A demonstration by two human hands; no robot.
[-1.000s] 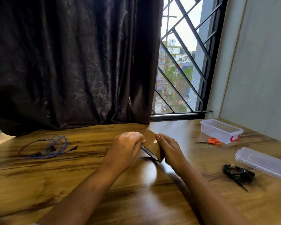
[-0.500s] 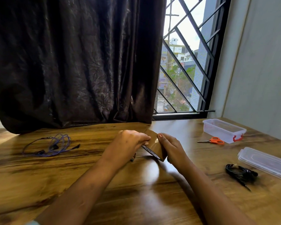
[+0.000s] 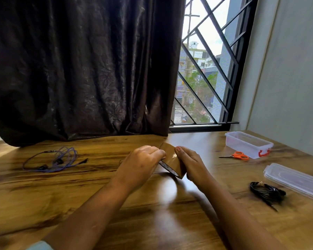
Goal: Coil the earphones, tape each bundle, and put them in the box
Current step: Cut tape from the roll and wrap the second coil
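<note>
A brown tape roll (image 3: 172,160) stands on edge at the middle of the wooden table (image 3: 79,195). My right hand (image 3: 192,163) grips its right side. My left hand (image 3: 143,163) pinches at the roll's outer face on its left side, fingertips closed on it. Loose purple earphones (image 3: 54,159) lie tangled at the far left. A coiled black earphone bundle (image 3: 266,193) rests at the right, near the table's front. The clear plastic box (image 3: 248,144) with a red latch stands open at the back right.
Orange-handled scissors (image 3: 237,156) lie just in front of the box. The box's clear lid (image 3: 294,181) lies flat at the right edge. A dark curtain (image 3: 79,69) hangs onto the table's back edge beside a barred window (image 3: 206,69).
Both hands stay on the tape roll with only slight finger shifts. The view has drifted a little, and the objects on the table have not moved.
</note>
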